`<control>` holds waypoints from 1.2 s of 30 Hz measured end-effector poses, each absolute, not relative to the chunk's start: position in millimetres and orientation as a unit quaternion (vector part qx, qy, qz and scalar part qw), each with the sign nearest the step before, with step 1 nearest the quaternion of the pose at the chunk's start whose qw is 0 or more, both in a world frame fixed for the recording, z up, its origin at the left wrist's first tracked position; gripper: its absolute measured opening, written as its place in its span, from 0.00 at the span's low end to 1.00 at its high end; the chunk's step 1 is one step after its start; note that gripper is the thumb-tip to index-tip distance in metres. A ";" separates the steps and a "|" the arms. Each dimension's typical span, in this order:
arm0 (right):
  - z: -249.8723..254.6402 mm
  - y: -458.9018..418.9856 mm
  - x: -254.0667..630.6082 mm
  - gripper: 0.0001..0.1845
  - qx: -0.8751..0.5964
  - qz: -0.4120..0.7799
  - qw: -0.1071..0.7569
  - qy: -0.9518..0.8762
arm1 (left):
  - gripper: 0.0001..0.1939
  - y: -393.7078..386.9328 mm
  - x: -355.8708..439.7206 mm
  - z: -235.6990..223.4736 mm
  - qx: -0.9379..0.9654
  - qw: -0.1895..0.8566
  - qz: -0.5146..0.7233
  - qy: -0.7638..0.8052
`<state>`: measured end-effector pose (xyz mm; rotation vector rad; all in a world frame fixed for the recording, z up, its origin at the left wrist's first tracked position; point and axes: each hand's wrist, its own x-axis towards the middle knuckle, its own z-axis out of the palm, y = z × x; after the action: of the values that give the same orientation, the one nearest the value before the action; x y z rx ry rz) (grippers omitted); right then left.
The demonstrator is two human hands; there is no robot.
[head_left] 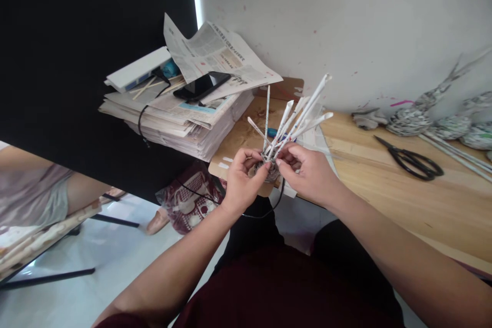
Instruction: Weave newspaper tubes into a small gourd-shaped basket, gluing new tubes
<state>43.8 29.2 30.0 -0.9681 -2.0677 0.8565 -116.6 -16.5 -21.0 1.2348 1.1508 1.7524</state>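
Note:
Between my hands, at the near edge of the wooden table, is a small woven newspaper piece [271,170] with several rolled paper tubes [307,102] fanning upward out of it. My left hand [246,171] grips its left side, thumb across the front and fingers curled behind. On the right, my right hand [302,166] pinches at the base of the tubes with thumb and forefinger. The fingers partly cover the woven body. A blue object [273,133] lies on the table just behind the tubes.
Left of my hands rises a stack of newspapers [192,133] bearing a phone [202,86] and a white box [140,67]. Black scissors [409,156] lie on the table [369,179] at right, near woven paper pieces [409,120]. A person's leg [86,192] shows at far left.

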 end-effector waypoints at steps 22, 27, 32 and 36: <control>46.7 30.8 44.6 0.06 -0.382 0.167 0.212 -0.884 | 0.12 -17.4 -134.7 -17.8 0.593 0.244 0.609 0.467; 53.9 28.3 39.9 0.09 -0.402 0.138 0.155 -0.892 | 0.09 -16.7 -140.2 -2.3 0.619 0.145 0.574 0.516; 60.0 27.9 36.9 0.12 -0.411 0.111 0.101 -0.899 | 0.04 -13.1 -142.9 18.9 0.656 0.131 0.511 0.540; 57.9 30.1 41.2 0.10 -0.388 0.120 0.139 -0.903 | 0.02 -10.3 -142.6 27.8 0.667 0.133 0.482 0.553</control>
<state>41.2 30.1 57.9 -1.1231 -2.6112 0.3474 -142.6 -10.3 27.8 1.9339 1.6040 1.3972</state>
